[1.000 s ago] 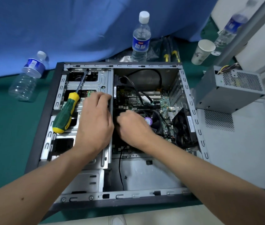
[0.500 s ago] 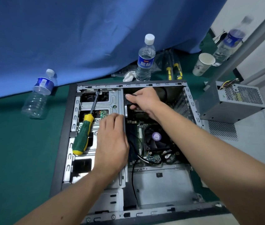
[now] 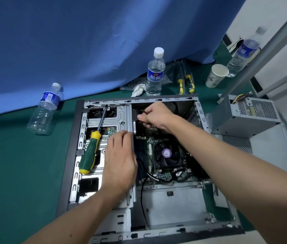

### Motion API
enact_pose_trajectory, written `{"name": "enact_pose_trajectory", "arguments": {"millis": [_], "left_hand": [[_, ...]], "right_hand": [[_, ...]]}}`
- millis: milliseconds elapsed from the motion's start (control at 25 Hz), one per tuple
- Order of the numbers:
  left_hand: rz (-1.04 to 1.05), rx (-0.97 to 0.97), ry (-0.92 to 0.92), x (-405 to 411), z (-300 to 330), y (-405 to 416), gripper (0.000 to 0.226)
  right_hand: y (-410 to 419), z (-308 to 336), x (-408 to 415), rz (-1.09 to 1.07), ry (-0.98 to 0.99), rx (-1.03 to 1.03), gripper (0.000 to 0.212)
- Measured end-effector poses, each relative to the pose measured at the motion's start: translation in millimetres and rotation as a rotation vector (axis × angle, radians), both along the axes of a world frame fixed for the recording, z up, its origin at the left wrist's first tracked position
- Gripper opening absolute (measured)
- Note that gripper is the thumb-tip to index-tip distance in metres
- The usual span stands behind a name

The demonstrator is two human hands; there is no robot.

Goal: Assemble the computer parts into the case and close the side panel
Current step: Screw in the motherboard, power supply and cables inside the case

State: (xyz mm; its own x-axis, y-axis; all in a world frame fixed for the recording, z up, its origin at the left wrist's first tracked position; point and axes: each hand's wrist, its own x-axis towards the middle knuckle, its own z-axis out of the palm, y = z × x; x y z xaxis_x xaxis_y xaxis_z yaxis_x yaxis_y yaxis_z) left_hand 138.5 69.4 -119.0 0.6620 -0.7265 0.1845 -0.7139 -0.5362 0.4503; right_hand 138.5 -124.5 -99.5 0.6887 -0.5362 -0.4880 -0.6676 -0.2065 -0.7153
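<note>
Even, soft light; wide-angle warp, blurry edges.

The upright water bottle point(image 3: 155, 73) at the far edge of the bench carries a blue label with two large white characters and a small red mark above them, too blurred to read for certain. The labels on the tipped bottle point(image 3: 45, 110) at the left and the bottle point(image 3: 243, 53) at the far right show only illegible print. The round purple sticker point(image 3: 166, 153) on the cooler fan point(image 3: 167, 155) inside the case bears tiny unreadable lettering.
</note>
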Motion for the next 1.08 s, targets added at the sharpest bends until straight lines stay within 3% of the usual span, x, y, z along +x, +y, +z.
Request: {"name": "enact_pose_trajectory", "arguments": {"millis": [200, 280, 400, 560, 720, 1080], "left_hand": [[0.000, 0.033, 0.023, -4.8, 4.7, 2.7, 0.043], [0.004, 0.033, 0.033, -0.7, 4.1, 3.2, 0.045], [0.020, 0.047, 0.062, -1.8, 5.8, 1.7, 0.043], [0.043, 0.073, 0.074, -4.4, 8.5, 1.9, 0.042], [0.056, 0.096, 0.076, -6.3, 12.3, 0.6, 0.042], [0.039, 0.123, 0.105, -5.4, 17.2, -2.0, 0.045]], "right_hand": [[-6.5, 8.5, -23.2, 0.098, -0.045, -0.017, 0.023], [-10.0, 11.2, -46.9, 0.161, 0.036, -0.117, 0.039], [-25.0, 19.3, -93.5, 0.343, 0.172, -0.405, 0.044], [-34.1, 25.2, -147.5, 0.370, 0.027, -0.805, 0.042], [-23.7, 7.7, -168.1, 0.348, 0.121, -0.724, 0.048], [-23.1, 5.1, -159.2, 0.420, 0.308, -0.777, 0.047]]}}
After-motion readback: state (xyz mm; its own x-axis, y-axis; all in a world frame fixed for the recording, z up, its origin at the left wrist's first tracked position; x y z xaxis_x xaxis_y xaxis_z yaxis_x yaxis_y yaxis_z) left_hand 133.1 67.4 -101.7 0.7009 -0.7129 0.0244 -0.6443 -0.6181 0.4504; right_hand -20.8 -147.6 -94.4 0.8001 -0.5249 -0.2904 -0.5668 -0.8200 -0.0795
